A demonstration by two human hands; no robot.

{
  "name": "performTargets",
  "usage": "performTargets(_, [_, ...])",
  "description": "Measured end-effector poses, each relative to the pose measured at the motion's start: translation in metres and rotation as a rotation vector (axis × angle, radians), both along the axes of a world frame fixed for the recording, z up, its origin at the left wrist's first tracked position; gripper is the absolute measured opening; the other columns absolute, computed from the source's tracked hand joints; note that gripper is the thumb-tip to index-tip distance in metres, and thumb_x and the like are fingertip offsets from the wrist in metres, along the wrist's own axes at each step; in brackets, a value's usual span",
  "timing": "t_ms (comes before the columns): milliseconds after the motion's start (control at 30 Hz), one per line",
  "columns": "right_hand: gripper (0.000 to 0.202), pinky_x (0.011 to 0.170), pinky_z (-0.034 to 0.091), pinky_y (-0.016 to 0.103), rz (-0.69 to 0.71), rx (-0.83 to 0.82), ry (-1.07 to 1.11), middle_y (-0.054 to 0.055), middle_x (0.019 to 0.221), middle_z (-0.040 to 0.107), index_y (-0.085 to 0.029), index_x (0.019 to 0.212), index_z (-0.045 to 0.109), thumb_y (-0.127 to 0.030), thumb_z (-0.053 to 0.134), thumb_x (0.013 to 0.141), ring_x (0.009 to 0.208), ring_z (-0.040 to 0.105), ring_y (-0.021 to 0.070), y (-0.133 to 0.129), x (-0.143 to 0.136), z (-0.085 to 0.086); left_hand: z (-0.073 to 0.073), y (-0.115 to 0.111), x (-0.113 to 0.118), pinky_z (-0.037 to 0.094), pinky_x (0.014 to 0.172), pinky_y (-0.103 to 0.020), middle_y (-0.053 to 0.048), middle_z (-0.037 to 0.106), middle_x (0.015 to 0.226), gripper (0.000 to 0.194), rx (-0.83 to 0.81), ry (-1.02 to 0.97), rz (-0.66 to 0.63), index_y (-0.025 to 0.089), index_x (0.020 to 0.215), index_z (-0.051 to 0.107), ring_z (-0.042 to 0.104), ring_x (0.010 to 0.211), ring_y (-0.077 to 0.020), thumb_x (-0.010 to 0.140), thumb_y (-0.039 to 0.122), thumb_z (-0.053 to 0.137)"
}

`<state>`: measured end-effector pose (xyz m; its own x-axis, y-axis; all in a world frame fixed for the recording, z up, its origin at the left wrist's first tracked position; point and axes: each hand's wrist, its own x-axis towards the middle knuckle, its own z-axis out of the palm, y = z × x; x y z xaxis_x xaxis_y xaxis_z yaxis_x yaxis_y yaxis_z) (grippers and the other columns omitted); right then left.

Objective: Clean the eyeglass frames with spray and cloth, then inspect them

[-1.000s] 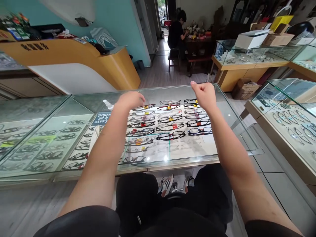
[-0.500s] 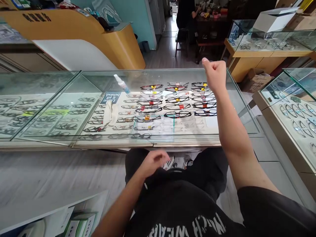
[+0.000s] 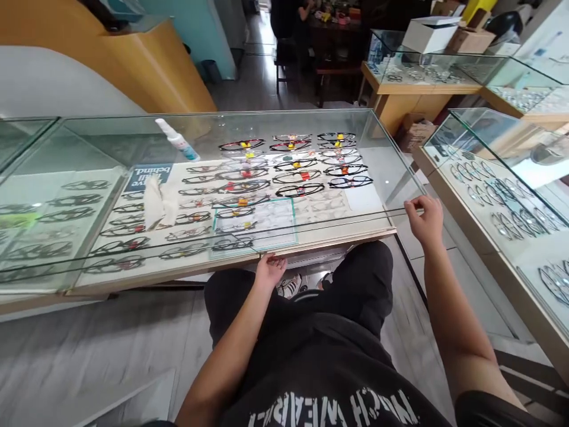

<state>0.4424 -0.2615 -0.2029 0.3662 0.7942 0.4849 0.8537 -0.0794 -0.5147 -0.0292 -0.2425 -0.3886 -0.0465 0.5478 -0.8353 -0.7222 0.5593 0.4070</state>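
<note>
My left hand (image 3: pixel 270 271) is at the front edge of the glass display case (image 3: pixel 240 261), fingertips at the wooden lip and fingers loosely apart. Beyond the case's front right corner hangs my right hand (image 3: pixel 425 222), thumb and fingers closed together, with nothing visible in them. Rows of eyeglasses (image 3: pixel 300 190) with coloured tags show through the glass. A white spray bottle (image 3: pixel 178 140) stands tilted in view on the case's left part, near a crumpled pale cloth (image 3: pixel 155 204).
A second glass case (image 3: pixel 507 196) with eyeglasses runs along the right. Farther back, another case (image 3: pixel 427 89) carries a white box (image 3: pixel 430 34). A wooden counter (image 3: pixel 164 65) stands at the back left. A person (image 3: pixel 304 12) sits at a dark table behind.
My right hand has come down from above the case's back to beside its front right corner. My left hand has moved up to the front edge. The view has turned right.
</note>
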Motion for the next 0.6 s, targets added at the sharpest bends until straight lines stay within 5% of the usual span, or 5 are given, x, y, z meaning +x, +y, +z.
performTargets(200, [0.019, 0.102, 0.050, 0.051, 0.086, 0.055, -0.011, 0.010, 0.107, 0.077, -0.026, 0.091, 0.072, -0.041, 0.064, 0.100, 0.110, 0.068, 0.0325, -0.039, -0.007, -0.007, 0.000, -0.006, -0.002, 0.048, 0.070, -0.025, -0.006, 0.064, 0.096, 0.023, -0.038, 0.059, -0.093, 0.023, 0.090, 0.045, 0.072, 0.096, -0.0202, 0.080, 0.020, 0.065])
performTargets(367, [0.032, 0.099, 0.049, 0.051, 0.184, -0.097, -0.106, 0.010, 0.111, 0.081, -0.026, 0.085, 0.076, -0.043, 0.060, 0.107, 0.106, 0.071, 0.0321, -0.071, -0.020, 0.005, 0.025, -0.046, -0.012, 0.051, 0.074, -0.026, -0.008, 0.072, 0.104, 0.018, -0.096, 0.113, -0.322, 0.022, 0.091, 0.050, 0.075, 0.097, -0.0200, 0.082, 0.019, 0.065])
performTargets(500, [0.042, 0.084, 0.048, 0.045, 0.223, -0.191, -0.090, 0.005, 0.077, 0.076, -0.026, 0.072, 0.070, -0.046, 0.061, 0.108, 0.080, 0.070, 0.0268, -0.080, -0.022, 0.037, 0.087, -0.085, -0.024, 0.043, 0.062, -0.028, -0.009, 0.074, 0.083, 0.016, -0.115, 0.015, -0.799, 0.015, 0.093, 0.068, 0.068, 0.070, -0.0219, 0.080, 0.019, 0.077])
performTargets(567, [0.044, 0.079, 0.048, 0.042, 0.275, -0.212, -0.049, 0.003, 0.068, 0.072, -0.026, 0.069, 0.068, -0.047, 0.061, 0.108, 0.070, 0.067, 0.0242, -0.072, -0.025, 0.057, 0.132, -0.094, -0.027, 0.048, 0.068, -0.028, -0.004, 0.070, 0.077, 0.022, 0.355, 0.077, -1.299, 0.017, 0.095, 0.072, 0.062, 0.070, -0.0174, 0.094, 0.038, 0.074])
performTargets(600, [0.045, 0.077, 0.047, 0.041, 0.309, -0.212, -0.050, 0.003, 0.067, 0.071, -0.026, 0.069, 0.067, -0.048, 0.061, 0.107, 0.068, 0.065, 0.0234, -0.064, -0.028, 0.067, 0.154, -0.095, -0.026, 0.050, 0.071, -0.029, -0.002, 0.068, 0.078, 0.027, 0.564, 0.208, -1.357, 0.019, 0.098, 0.073, 0.062, 0.072, -0.0170, 0.098, 0.045, 0.071])
